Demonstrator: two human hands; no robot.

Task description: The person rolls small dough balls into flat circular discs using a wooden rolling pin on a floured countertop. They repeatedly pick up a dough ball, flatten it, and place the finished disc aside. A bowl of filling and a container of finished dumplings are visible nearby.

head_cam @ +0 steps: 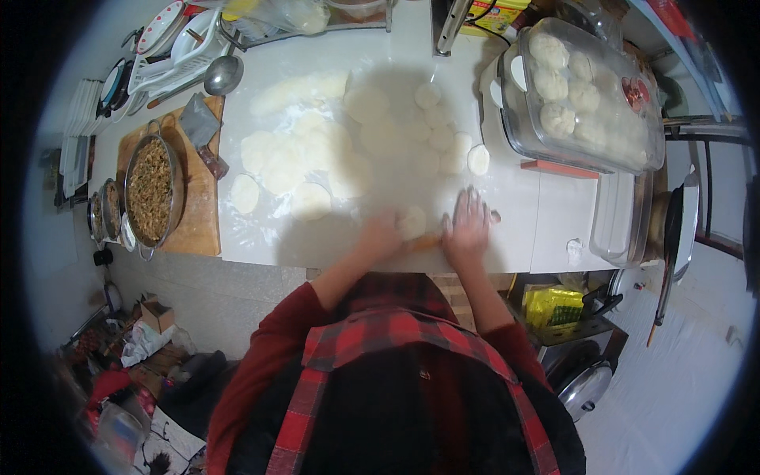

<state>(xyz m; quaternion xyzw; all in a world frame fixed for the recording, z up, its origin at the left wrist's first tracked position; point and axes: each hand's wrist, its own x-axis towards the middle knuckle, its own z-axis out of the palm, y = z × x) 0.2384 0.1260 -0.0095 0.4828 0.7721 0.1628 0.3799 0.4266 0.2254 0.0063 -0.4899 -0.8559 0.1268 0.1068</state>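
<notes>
Near the front edge of the white worktop, my right hand (469, 228) lies palm down with its floury fingers stretched forward, on the right end of a wooden rolling pin (424, 242). My left hand (381, 233), blurred, is at the left side of a small dough round (412, 222); whether its fingers grip the dough cannot be told. Flattened dough rounds (312, 201) lie overlapping on flour at the left. Smaller dough pieces (478, 160) lie beyond my right hand, partly in a hazy shadow. A long dough piece (297, 94) rests farther back.
At the left, a metal bowl of chopped filling (149, 190) stands on a wooden board (202, 231) beside a cleaver (200, 120). A ladle (223, 75) and dish rack are behind it. A lidded container of buns (594, 142) stands back right, a clear tray (601, 225) in front.
</notes>
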